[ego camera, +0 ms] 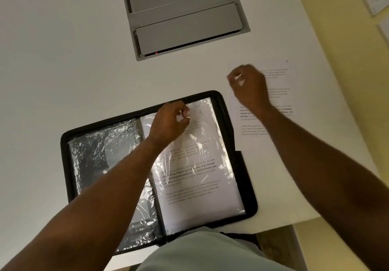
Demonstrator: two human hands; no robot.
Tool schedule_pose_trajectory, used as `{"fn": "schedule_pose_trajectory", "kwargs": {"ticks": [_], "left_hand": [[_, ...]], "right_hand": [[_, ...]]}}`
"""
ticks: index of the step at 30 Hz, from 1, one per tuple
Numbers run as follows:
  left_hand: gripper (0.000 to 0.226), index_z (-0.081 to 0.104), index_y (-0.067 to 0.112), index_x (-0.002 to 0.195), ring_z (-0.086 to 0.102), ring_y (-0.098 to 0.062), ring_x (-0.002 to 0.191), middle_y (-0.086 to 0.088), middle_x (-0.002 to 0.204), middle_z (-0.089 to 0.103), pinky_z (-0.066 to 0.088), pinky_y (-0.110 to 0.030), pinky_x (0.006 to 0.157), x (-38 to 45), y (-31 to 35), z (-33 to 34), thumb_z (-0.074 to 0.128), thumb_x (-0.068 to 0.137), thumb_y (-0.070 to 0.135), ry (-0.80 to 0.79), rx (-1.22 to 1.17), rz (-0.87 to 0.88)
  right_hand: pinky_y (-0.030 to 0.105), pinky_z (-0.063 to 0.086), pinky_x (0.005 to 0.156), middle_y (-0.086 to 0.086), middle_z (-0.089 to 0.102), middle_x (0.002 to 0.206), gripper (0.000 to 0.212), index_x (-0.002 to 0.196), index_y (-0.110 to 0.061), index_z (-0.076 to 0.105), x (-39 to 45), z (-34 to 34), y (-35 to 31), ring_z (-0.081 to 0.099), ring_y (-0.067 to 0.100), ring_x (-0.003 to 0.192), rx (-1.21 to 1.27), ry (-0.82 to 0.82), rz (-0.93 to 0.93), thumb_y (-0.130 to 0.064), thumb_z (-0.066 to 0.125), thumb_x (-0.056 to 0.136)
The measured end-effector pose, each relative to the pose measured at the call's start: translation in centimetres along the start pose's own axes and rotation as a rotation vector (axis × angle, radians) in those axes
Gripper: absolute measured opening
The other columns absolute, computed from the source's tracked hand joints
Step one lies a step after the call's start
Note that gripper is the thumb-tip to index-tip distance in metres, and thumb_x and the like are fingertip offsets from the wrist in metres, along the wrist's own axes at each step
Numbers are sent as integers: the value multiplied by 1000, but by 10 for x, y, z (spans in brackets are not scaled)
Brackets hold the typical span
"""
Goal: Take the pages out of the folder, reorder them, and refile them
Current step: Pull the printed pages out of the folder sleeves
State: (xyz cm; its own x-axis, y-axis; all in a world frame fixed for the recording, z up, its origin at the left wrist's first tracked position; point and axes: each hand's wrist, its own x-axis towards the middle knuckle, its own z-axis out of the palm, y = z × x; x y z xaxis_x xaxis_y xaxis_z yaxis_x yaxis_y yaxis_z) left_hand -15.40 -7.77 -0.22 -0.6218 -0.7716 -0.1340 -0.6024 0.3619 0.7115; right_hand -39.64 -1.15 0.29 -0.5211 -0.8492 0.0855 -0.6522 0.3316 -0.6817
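A black zip folder (65, 144) lies open on the white table, with crinkled clear plastic sleeves inside. The right-hand sleeve (202, 186) holds a printed page. My left hand (168, 121) pinches the top edge of that sleeve near the folder's spine. To the right of the folder a loose printed page (280, 93) lies flat on the table. My right hand (248, 85) is over that page's upper left part, fingers curled at its edge, motion-blurred. The left-hand sleeves (101, 154) look see-through against the dark cover.
A grey recessed cable hatch (183, 17) with two flaps sits in the table beyond the folder. The table's right edge (328, 81) runs diagonally close to the loose page, with a yellow wall beyond. The front edge is at my body.
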Motion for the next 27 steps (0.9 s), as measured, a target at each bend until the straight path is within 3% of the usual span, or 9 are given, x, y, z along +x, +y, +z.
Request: {"fn": "schedule_pose_trajectory", "kwargs": {"ticks": [3, 5, 8, 12, 17, 19, 21, 24, 27], "left_hand": [[14, 63, 19, 96, 59, -12, 84, 7, 88, 62, 54, -33, 75, -6, 4, -5, 69, 86, 12, 26, -20, 9], [26, 64, 16, 115, 58, -12, 84, 7, 91, 60, 53, -29, 74, -11, 7, -9, 65, 89, 11, 59, -35, 17], [18, 69, 11, 104, 61, -14, 86, 3, 95, 63, 57, -37, 74, -20, 8, -15, 64, 88, 7, 125, -105, 20], [19, 63, 18, 100, 62, -14, 97, -1, 107, 65, 58, -40, 77, -35, 8, -21, 65, 86, 6, 209, -201, -26], [68, 36, 20, 144, 49, -12, 120, 0, 145, 42, 51, -27, 87, -61, -4, -30, 70, 85, 22, 264, -236, -155], [68, 36, 18, 144, 52, -15, 116, -3, 141, 44, 48, -29, 89, -77, -6, -36, 70, 86, 30, 279, -201, -228], [54, 46, 18, 135, 60, -18, 105, -4, 126, 55, 51, -32, 85, -94, -11, -43, 66, 88, 38, 278, -240, -318], [40, 60, 20, 119, 68, -21, 95, -3, 107, 68, 56, -46, 86, -125, -18, -61, 54, 93, 50, 243, -518, -443], [48, 66, 21, 113, 70, -23, 92, -5, 102, 72, 55, -45, 86, -157, -23, -83, 41, 95, 58, 138, -833, -477]], "right_hand": [[26, 52, 63, 1, 68, 81, 28, 88, -14, 68, -48, 11, -28, 60, 9, 66, 115, -174, 65, -40, 59, 94], [30, 54, 65, -1, 68, 78, 44, 92, -17, 68, -75, 17, -38, 62, 9, 70, 161, -290, 109, -58, 52, 91], [29, 54, 75, -12, 66, 92, 58, 105, -28, 64, -103, 20, -47, 63, 5, 84, 142, -526, 214, -77, 47, 79], [35, 58, 74, -9, 67, 82, 22, 83, -25, 63, -124, 24, -54, 67, 11, 78, 78, -604, 220, -46, 64, 88], [33, 57, 59, 11, 72, 98, 25, 94, -5, 61, -131, 21, -100, 73, 26, 72, 514, -676, 415, -29, 56, 98], [38, 59, 67, 14, 71, 104, 22, 95, -7, 60, -131, 24, -124, 72, 34, 80, 704, -686, 502, -28, 53, 99], [39, 58, 71, 13, 69, 105, 18, 99, -9, 59, -134, 32, -147, 70, 36, 87, 887, -704, 586, -26, 52, 100], [39, 55, 77, 9, 65, 97, 18, 101, -10, 60, -141, 51, -181, 69, 33, 93, 1009, -721, 630, -25, 49, 101], [36, 54, 78, 8, 66, 92, 25, 99, -12, 63, -153, 75, -213, 64, 21, 83, 1045, -776, 676, -32, 47, 102]]}}
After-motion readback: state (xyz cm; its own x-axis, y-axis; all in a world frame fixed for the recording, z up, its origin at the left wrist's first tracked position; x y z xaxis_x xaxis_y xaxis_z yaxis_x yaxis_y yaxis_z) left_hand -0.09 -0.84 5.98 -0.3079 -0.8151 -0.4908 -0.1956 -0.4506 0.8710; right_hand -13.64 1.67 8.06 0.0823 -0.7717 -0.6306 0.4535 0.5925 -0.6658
